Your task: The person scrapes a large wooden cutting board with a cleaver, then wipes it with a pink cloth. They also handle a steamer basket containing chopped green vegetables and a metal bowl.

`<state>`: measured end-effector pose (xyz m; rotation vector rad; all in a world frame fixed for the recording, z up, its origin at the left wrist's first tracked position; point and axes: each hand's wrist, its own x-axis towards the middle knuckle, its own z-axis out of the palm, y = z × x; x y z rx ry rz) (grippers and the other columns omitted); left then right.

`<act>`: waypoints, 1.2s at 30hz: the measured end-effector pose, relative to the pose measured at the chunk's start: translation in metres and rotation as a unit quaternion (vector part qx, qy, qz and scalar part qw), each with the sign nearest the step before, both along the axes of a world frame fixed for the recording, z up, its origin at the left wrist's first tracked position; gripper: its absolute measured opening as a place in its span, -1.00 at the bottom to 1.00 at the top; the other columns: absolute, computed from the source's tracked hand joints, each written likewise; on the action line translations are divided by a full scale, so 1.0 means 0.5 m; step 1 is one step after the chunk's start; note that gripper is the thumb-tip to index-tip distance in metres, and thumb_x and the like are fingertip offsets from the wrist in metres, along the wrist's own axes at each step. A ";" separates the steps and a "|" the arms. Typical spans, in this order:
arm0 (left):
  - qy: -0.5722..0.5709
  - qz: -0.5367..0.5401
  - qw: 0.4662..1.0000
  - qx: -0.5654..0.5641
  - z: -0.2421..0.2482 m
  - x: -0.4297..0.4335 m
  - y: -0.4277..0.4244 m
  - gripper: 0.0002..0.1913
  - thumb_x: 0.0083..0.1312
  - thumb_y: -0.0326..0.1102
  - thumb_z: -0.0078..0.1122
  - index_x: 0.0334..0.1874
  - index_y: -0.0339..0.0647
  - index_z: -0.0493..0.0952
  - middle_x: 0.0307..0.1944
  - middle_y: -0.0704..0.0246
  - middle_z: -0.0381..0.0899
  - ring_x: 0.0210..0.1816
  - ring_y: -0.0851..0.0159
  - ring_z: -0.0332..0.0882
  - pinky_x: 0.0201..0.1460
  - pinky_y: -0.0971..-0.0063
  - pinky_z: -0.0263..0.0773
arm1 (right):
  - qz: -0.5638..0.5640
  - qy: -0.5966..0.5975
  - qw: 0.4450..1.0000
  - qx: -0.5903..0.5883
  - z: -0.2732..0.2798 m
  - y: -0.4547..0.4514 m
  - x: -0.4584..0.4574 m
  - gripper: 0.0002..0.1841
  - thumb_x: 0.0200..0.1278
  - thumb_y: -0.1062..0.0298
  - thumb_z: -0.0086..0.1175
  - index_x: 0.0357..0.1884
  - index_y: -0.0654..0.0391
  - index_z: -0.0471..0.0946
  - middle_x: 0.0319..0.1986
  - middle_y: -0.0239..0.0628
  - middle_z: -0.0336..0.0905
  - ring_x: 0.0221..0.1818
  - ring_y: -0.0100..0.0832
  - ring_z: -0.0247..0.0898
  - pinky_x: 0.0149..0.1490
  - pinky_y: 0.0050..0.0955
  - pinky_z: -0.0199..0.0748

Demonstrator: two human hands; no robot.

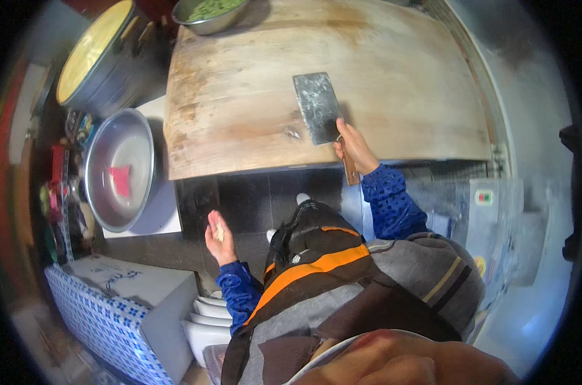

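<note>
My right hand [352, 147] grips the wooden handle of a cleaver [318, 103]. Its broad dark blade, dusted with white powder, is over the near edge of a wooden worktop [252, 86]. Off to the left, my left hand [220, 245] is palm up above the floor. A few small whitish crumbs [219, 233] lie in that palm; what they are made of is hard to tell. Both forearms are in blue sleeve covers.
A metal basin [144, 207] with a pink piece inside stands left of the worktop. Behind it is a large round vessel [96, 50] with a yellowish top. A metal bowl [206, 29] of green food sits at the far left corner. White boxes [170, 303] are at lower left.
</note>
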<state>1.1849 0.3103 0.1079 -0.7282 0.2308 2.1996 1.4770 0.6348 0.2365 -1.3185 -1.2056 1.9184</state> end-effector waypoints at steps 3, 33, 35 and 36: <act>0.080 -0.196 0.977 -0.034 0.055 0.034 0.098 -0.63 0.42 -0.34 -0.09 0.16 -0.49 0.38 0.14 -0.03 0.46 0.18 0.04 0.44 0.31 0.22 0.35 | -0.011 -0.015 1.000 0.017 0.055 -0.084 0.012 -0.52 0.41 -0.20 -0.16 -0.21 0.11 0.34 -0.68 -0.41 0.30 -0.70 -0.62 0.23 -0.59 -0.64 0.20; 0.157 -0.650 0.742 0.036 0.178 0.578 0.344 -0.82 0.38 -0.49 0.04 -0.05 -0.46 0.48 -0.14 0.17 0.59 -0.07 0.25 0.59 0.07 0.54 0.59 | -0.400 -0.201 0.876 0.179 0.216 -0.393 0.741 -0.54 0.34 -0.08 0.00 -0.41 0.18 0.45 -0.68 -0.37 0.41 -0.68 -0.54 0.34 -0.60 -0.49 0.26; 0.152 -0.647 0.746 0.042 0.180 0.607 0.340 -0.80 0.38 -0.51 0.02 -0.03 -0.49 0.46 -0.12 0.13 0.59 -0.07 0.20 0.60 0.08 0.48 0.59 | -0.423 -0.193 0.868 0.174 0.238 -0.290 0.884 -0.51 0.31 -0.09 0.02 -0.52 0.20 0.48 -0.70 -0.31 0.44 -0.68 -0.47 0.36 -0.59 -0.47 0.25; 0.151 -0.644 0.748 0.055 0.181 0.622 0.334 -0.83 0.39 -0.49 0.00 -0.06 -0.46 0.46 -0.10 0.16 0.57 -0.07 0.26 0.59 0.03 0.57 0.60 | -0.451 -0.190 0.857 0.162 0.241 -0.235 0.948 -0.49 0.31 -0.09 0.02 -0.58 0.20 0.49 -0.69 -0.30 0.46 -0.68 -0.46 0.36 -0.58 -0.44 0.27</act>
